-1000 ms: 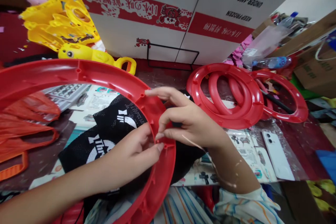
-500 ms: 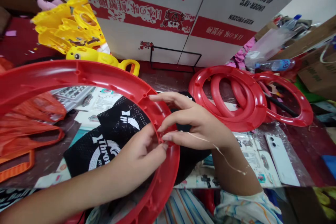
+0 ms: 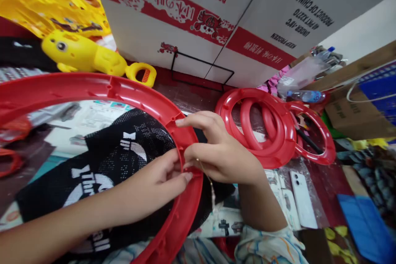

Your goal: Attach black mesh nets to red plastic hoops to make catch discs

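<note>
A large red plastic ring (image 3: 140, 101), its hollow ribbed side facing me, spans the left and middle of the view. My left hand (image 3: 154, 187) is closed around the right side of the ring, thumb in the channel and fingers at the inner rim, partly hidden. My right hand (image 3: 224, 154) is curled over the same stretch, pinching a thin pale string (image 3: 213, 194) whose loose end dangles below the fingers. Where the string meets the ring is covered by the fingers. Black mesh fabric with white lettering (image 3: 123, 140) lies beneath the ring.
Several red rings (image 3: 272, 159) are stacked at the right, near a white phone (image 3: 303, 198) and a plastic bottle (image 3: 306, 96). A white carton (image 3: 142, 29) stands behind a black wire stand (image 3: 201, 68). Yellow toy parts (image 3: 83, 53) lie at the back left.
The view has shifted and tilted. Both hands stay at the same part of the ring. My right fingers have curled in closer, and the string now hangs downward instead of trailing across the wrist.
</note>
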Motion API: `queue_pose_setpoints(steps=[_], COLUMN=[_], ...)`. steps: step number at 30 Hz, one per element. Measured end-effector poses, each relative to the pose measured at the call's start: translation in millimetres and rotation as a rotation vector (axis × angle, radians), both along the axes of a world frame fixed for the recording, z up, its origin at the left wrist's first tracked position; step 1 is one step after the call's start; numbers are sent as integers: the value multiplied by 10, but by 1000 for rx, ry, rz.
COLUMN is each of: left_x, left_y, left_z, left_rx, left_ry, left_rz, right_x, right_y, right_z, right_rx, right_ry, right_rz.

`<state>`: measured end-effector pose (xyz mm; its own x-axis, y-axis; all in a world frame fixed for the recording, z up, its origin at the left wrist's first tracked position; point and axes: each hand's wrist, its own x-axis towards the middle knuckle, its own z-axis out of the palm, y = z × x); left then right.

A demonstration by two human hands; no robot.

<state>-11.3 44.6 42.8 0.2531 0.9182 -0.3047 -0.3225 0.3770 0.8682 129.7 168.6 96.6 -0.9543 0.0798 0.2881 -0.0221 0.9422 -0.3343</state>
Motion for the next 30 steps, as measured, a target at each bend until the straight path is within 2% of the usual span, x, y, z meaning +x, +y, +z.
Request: queue_pose_setpoints(steps=[3,8,13,17,30], left_x=[4,-23,-54,-71,-46], left_y=[48,133,157,142,148], left_z=[-49,-130,-239,-259,-250], left_rx=[-29,-57,-78,-82,-168], left_ry=[-97,-166,-71,-29,-135], left_rz=[20,33,26,-7,42], right_x=[-6,-63,-132,-149,-172], right_y=[8,78,125,119,205], right_z=[-66,-181,-263,-290,-350], right_rx=[75,76,79,111,-52], right_ry=[38,35,4,-3,-88], right_rz=[-30,-73,-74,-89,-32])
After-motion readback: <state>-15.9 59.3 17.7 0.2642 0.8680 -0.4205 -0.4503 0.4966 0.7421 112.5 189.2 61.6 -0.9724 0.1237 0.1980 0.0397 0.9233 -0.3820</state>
